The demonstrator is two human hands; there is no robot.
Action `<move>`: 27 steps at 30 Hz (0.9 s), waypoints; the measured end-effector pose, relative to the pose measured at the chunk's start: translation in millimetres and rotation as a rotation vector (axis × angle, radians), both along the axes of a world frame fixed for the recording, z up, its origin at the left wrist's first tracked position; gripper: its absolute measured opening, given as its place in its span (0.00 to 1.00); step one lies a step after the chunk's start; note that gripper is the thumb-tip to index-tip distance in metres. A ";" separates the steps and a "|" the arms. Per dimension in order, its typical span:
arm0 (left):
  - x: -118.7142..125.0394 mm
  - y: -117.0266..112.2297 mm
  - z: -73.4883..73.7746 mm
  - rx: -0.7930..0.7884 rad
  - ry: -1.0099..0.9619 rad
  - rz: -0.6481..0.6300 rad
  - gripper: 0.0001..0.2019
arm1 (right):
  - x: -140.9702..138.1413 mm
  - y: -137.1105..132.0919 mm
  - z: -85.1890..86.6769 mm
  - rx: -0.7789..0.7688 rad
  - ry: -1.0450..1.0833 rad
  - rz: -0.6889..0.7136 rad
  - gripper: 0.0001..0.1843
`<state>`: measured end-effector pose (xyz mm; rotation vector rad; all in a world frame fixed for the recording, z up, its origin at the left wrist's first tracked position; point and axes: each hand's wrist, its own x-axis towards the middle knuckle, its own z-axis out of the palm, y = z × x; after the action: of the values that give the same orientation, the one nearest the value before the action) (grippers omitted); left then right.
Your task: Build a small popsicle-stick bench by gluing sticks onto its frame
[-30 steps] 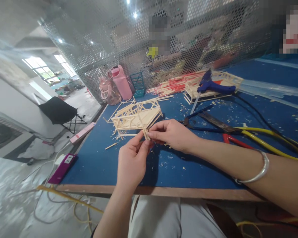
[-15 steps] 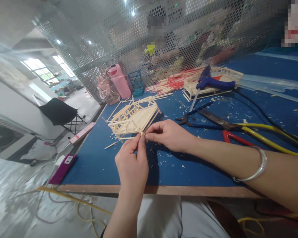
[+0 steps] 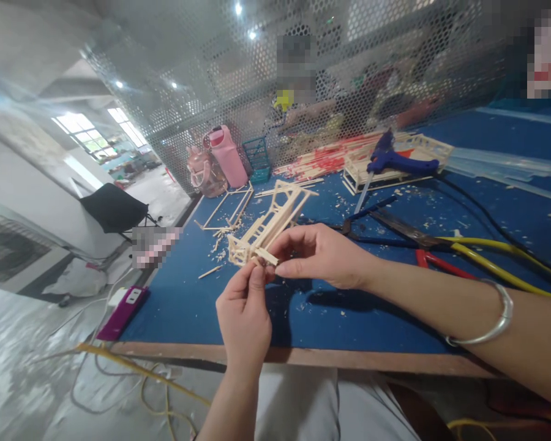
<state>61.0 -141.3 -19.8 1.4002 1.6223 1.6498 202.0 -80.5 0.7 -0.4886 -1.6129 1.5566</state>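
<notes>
Between my two hands, above the blue tabletop, is a pale wooden stick model (image 3: 275, 219) with a slatted base and railed sides, tilted up on its side. My left hand (image 3: 248, 300) pinches its near corner between thumb and forefinger. At the same corner my right hand (image 3: 324, 256) has its thumb and fingers curled around the near end; the exact contact is partly hidden. Beyond the model lies a thin stick frame (image 3: 229, 207). A short loose stick (image 3: 210, 272) rests left of my left hand.
A blue glue gun (image 3: 401, 160) lies on a second stick model (image 3: 356, 177) at the back right. Yellow-handled cutters (image 3: 496, 252) and dark pliers (image 3: 349, 225) lie right. Red-tipped sticks (image 3: 324, 156), a pink bottle (image 3: 229, 156) and a purple power strip (image 3: 123, 313) are around.
The stick model has been turned and tipped up onto its side, so the thin frame behind it shows more. My right hand's fingers have spread a little. The view has shifted slightly.
</notes>
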 end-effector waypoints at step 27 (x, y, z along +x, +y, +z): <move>4.8 -23.5 21.3 -0.141 -0.042 -0.117 0.12 | 15.7 -3.2 13.2 0.058 -0.312 0.026 0.08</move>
<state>65.8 -164.8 1.5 1.3542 1.5696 1.4601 217.7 -83.7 13.8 -0.7088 -1.8989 1.5034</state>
